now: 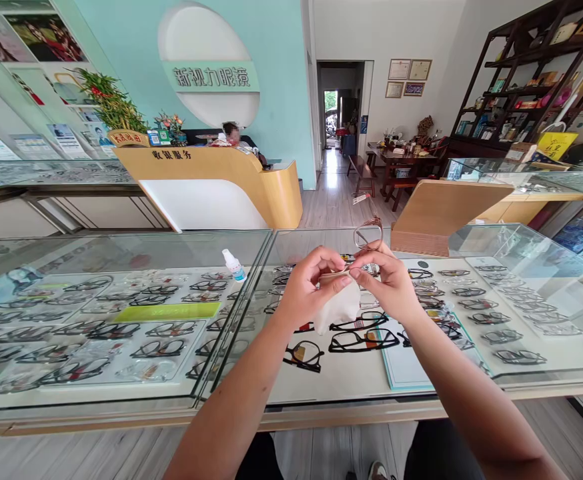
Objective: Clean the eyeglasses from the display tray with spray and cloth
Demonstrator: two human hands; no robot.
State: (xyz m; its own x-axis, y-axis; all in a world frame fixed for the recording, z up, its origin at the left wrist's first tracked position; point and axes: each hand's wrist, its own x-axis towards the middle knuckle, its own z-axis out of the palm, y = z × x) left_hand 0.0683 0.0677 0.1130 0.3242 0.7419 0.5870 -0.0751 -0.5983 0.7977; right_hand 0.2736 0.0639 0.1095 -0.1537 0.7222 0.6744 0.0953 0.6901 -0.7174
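Both my hands meet above a glass display counter. My left hand pinches a white cleaning cloth around one temple of a pair of glasses. My right hand is closed on the same glasses, whose brownish round frame sticks up above my fingers. The cloth hangs down below my left thumb. Many pairs of glasses lie in rows under the glass.
A small white spray bottle lies on the counter to the left. A wooden mirror stand sits at the back right. Behind a cashier desk sits a person. Shelves and a table stand far right.
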